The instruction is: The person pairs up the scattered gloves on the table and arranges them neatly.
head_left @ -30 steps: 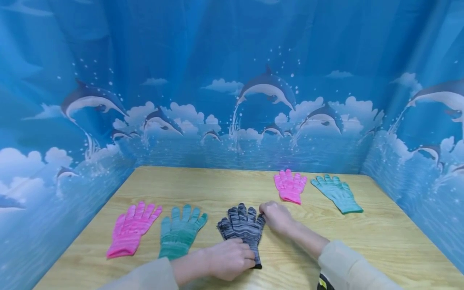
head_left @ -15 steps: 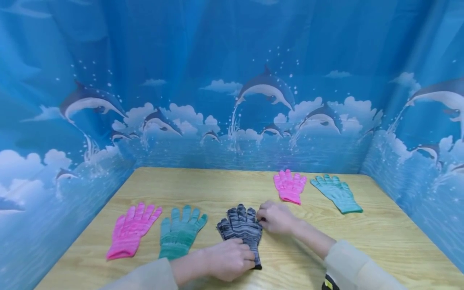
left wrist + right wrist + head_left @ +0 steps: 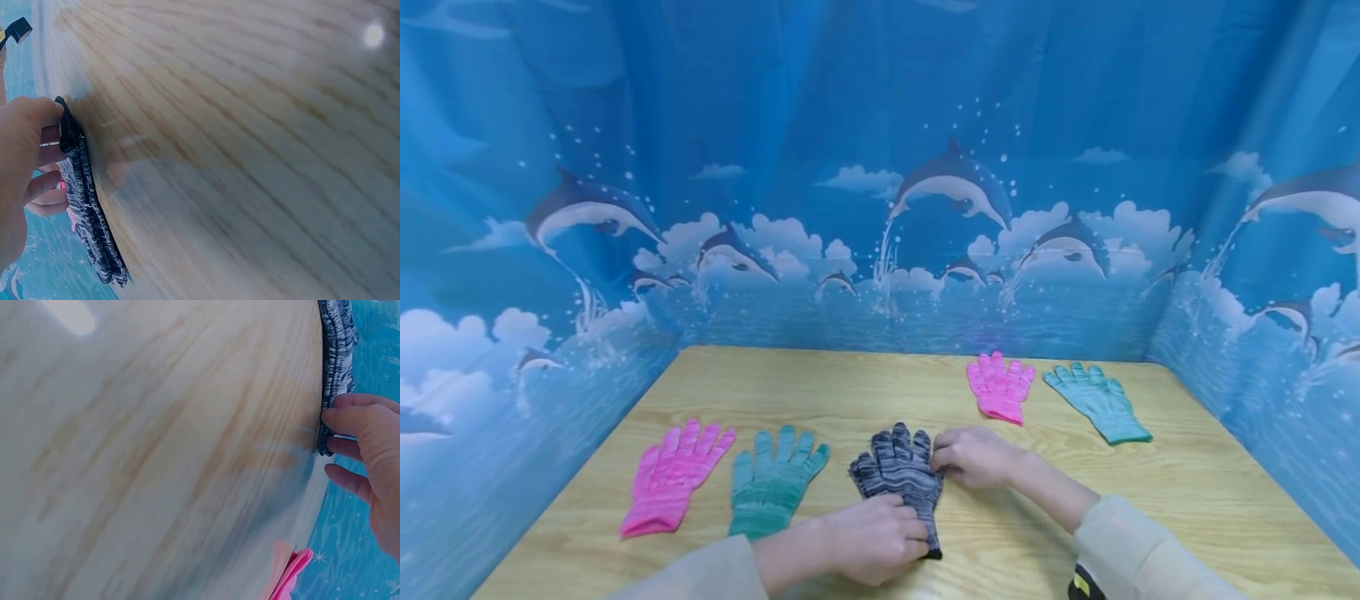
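A black-and-grey striped knit glove (image 3: 897, 471) lies palm-flat on the table with its fingers pointing away. My left hand (image 3: 872, 537) rests over its lower part. In the left wrist view, thumb and fingers pinch the dark cuff (image 3: 70, 131). At the glove's right side, my right hand (image 3: 976, 457) covers its outermost finger. The right wrist view has thumb and index finger pinching that edge of the knit glove (image 3: 337, 356), while the other fingers stay loosely bent.
On the left lie a pink glove (image 3: 673, 475) and a green glove (image 3: 771, 483), the latter partly behind my left forearm. Farther back on the right are another pink glove (image 3: 1000, 387) and a light green one (image 3: 1099, 400). A dolphin-print curtain (image 3: 880, 208) encloses the wooden table (image 3: 820, 379).
My right hand has shifted slightly toward me along the striped glove's right side, drawing its outermost finger inward. The left hand and the other gloves have stayed put.
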`<state>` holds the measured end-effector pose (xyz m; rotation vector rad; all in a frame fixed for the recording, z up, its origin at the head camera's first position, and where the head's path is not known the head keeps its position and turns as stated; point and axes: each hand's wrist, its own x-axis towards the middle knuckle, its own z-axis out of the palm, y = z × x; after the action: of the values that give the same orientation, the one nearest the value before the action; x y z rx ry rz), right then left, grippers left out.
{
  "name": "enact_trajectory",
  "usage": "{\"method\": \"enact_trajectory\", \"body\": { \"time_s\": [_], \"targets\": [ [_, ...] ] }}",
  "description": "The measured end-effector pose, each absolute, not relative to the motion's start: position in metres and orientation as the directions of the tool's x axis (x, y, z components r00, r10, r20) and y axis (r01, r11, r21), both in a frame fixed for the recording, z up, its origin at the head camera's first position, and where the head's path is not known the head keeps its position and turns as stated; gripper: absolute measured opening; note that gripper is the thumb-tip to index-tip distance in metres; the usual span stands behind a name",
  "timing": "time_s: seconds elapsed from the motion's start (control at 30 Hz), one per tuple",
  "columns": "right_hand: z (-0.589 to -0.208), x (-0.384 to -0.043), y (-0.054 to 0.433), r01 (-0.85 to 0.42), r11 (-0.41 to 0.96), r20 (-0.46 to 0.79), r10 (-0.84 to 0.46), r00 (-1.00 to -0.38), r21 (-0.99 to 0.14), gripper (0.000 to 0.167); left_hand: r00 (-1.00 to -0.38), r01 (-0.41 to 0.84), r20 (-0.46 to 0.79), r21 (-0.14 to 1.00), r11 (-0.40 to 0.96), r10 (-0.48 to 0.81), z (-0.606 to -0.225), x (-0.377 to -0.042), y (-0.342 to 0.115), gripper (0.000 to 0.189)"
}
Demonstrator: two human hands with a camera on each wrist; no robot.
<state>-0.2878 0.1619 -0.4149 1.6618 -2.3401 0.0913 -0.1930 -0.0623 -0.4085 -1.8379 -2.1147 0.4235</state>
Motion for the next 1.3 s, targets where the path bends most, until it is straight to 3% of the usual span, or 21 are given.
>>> {"method": "enact_trajectory", "body": {
  "time_s": [0.2,0.27,0.6,0.77,0.9,1.13,1.3],
  "targets": [
    [-0.410,-0.287,0.153,-0.842,0.536,0.336,-0.783,-0.524,-0.066,0.012,-0.110,0.889,0.062,-0.440,0.126,0.992,-0.409,-0.193,-0.062,0.020],
    [-0.408,-0.288,0.147,-0.806,0.587,0.382,-0.728,-0.569,-0.083,0.012,-0.103,0.884,0.065,-0.451,0.122,0.993,-0.409,-0.193,-0.062,0.020],
    [-0.418,-0.296,0.126,-0.745,0.666,0.363,-0.702,-0.612,0.033,0.015,-0.105,0.887,0.051,-0.448,0.116,0.993,-0.408,-0.191,-0.062,0.021],
    [-0.420,-0.298,0.122,-0.750,0.658,0.395,-0.707,-0.586,0.065,0.012,-0.109,0.883,0.052,-0.453,0.121,0.993,-0.407,-0.191,-0.062,0.021],
    [-0.418,-0.299,0.122,-0.748,0.662,0.423,-0.690,-0.587,0.043,0.011,-0.102,0.884,0.070,-0.451,0.123,0.992,-0.408,-0.192,-0.062,0.020],
    [-0.413,-0.302,0.126,-0.710,0.703,0.362,-0.654,-0.665,-0.035,0.013,-0.102,0.888,0.091,-0.440,0.132,0.991,-0.409,-0.193,-0.063,0.018],
    [-0.417,-0.303,0.125,-0.718,0.696,0.360,-0.672,-0.648,0.005,0.011,-0.105,0.892,0.089,-0.431,0.134,0.990,-0.410,-0.194,-0.063,0.019]
  ]
}}
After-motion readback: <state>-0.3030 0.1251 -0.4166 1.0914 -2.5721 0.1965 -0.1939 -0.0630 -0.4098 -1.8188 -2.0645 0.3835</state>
